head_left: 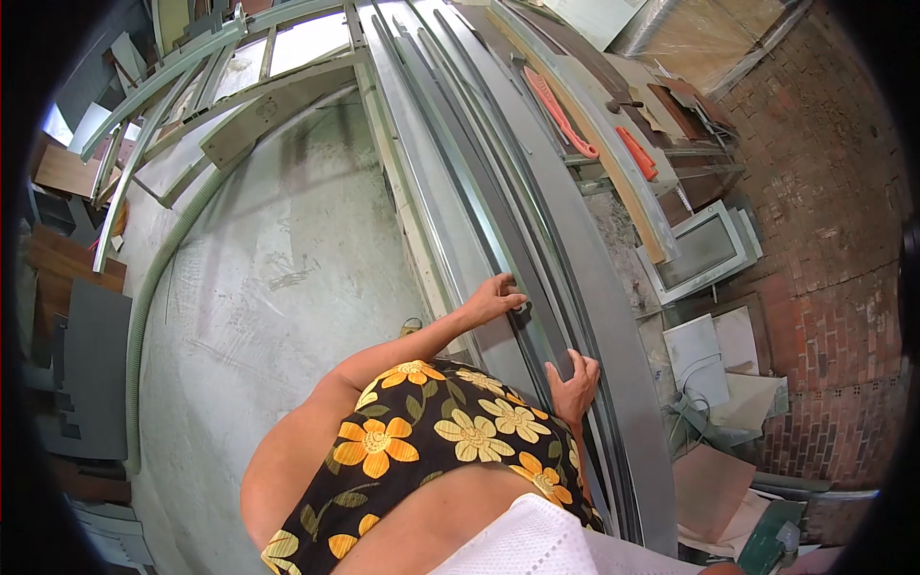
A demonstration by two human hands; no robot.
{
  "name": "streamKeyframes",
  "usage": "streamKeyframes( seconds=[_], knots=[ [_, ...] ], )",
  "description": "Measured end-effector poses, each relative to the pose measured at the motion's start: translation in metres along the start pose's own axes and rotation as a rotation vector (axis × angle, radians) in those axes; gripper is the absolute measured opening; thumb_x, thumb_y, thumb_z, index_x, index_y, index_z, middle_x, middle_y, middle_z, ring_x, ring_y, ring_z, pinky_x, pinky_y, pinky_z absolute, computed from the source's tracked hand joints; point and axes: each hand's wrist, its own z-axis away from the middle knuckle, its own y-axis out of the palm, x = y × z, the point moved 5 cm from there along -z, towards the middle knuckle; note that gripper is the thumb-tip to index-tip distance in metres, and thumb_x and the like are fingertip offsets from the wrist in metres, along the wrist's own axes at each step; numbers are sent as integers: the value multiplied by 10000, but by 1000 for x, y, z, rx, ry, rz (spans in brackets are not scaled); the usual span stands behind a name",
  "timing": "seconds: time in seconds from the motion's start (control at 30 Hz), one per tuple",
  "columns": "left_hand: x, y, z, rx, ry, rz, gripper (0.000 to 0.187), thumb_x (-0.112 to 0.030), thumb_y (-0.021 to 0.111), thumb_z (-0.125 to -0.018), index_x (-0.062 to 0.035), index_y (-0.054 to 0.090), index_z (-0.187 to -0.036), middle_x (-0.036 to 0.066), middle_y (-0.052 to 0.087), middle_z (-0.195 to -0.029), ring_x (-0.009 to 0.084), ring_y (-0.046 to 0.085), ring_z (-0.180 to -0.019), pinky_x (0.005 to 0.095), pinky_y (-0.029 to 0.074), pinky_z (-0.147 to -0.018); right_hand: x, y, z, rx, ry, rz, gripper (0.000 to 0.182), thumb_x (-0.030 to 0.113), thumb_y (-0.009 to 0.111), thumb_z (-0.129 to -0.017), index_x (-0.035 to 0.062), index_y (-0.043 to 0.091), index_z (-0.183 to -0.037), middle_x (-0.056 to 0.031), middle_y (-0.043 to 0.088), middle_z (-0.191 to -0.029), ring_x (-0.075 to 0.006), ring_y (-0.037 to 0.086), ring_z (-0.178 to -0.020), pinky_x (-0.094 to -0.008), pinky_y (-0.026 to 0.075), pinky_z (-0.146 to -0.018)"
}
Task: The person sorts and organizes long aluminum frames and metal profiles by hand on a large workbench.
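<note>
Gripping a long grey metal profile with both hands; profile lying among a stack of similar grey rails on a bench, running from about 11 o'clock at the top of the view down to 5 o'clock near the body.

Risk assessment, judged from the present position:
- Pinching of fingers between profile and adjacent rails, caused by the tight side-by-side stacking and any sideways slide.
- Cutting on raw sheet-metal edges, caused by bare-handed contact.
- Tipping or swinging of the far end, caused by holding the length only near one end, both hands close together.
- Striking the orange-handled saw and orange tool at 1 o'clock if the stack shifts.

Hand pose:
- Left hand: arm extended forward toward 12 o'clock, palm down, fingers curled over the profile's upper edge, closed on it.
- Right hand: drawn close to the torso at about 4 o'clock of centre, wrist bent, fingers wrapped over the rail's edge, thumb on the near side, closed on the same profile as far as can be told.

Concrete floor at 9 o'clock; brick paving at 3 o'clock.
</note>
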Motion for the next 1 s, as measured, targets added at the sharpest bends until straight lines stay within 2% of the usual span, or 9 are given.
streamKeyframes(
  seconds=[0.27,0.37,0.57,0.67,0.8,0.83,0.87,0.97,1.0],
  knots=[
    [-5,-7,8,-68,-8,-232,497,-140,597,-843,100,459,-1256,187,636,-1070,206,638,-883,327,499,-807,0,3,4,-23,52,26,514,239,773,-691,123,577,-1153,-74,489,-1084,-262,458,-1088,-425,360,-966],
    [-1,-18,7,-199,137,-273,469,-136,612,-824,56,496,-1236,160,641,-1040,229,638,-845,339,504,-772,0,0,6,-41,29,-16,503,222,768,-696,124,577,-1151,-73,494,-1097,-263,458,-1097,-421,359,-970],
    [-9,-80,13,-926,454,-778,604,-193,693,-765,49,432,-1253,208,579,-1068,296,594,-886,369,471,-815,-6,-11,21,-106,-15,-130,415,189,736,-721,107,606,-1106,-85,510,-1072,-279,475,-1075,-440,358,-941],
    [20,-118,-7,-1133,407,-849,680,-259,725,-736,67,416,-1248,258,580,-1011,376,562,-956,417,437,-872,-11,-16,34,-153,-78,-230,340,170,716,-734,93,628,-1054,-89,542,-1019,-278,517,-1009,-422,396,-894],
    [68,-173,-51,-847,-16,-418,716,-386,708,-759,116,448,-1199,273,577,-1086,352,587,-968,395,462,-841,-8,-20,54,-145,-104,-372,255,146,692,-736,85,643,-979,-66,591,-909,-256,573,-848,-367,446,-784],
    [84,-188,-63,-731,-33,-301,726,-431,691,-769,122,464,-1180,258,589,-1097,316,600,-970,374,472,-827,-6,-20,63,-102,-78,-383,239,153,683,-743,87,642,-970,-56,596,-881,-248,577,-817,-358,443,-768],
    [89,-195,-65,-783,-80,-281,723,-453,690,-768,114,479,-1165,251,604,-1079,313,606,-963,370,474,-828,-6,-19,71,-97,-83,-360,229,167,681,-751,87,642,-963,-56,599,-875,-245,581,-816,-353,443,-759],
    [107,-218,-78,-710,-41,-115,720,-548,668,-766,98,534,-1053,148,620,-831,204,611,-692,326,498,-545,-20,-13,105,-125,-88,-299,216,211,676,-773,89,641,-948,-59,607,-871,-244,591,-825,-342,440,-740],
    [111,-229,-84,-724,-46,-138,686,-565,662,-763,81,558,-968,137,615,-793,199,598,-663,324,490,-532,-25,-12,116,-111,-29,-262,210,224,679,-775,93,640,-935,-58,610,-874,-244,595,-842,-346,446,-748]
  ],
)
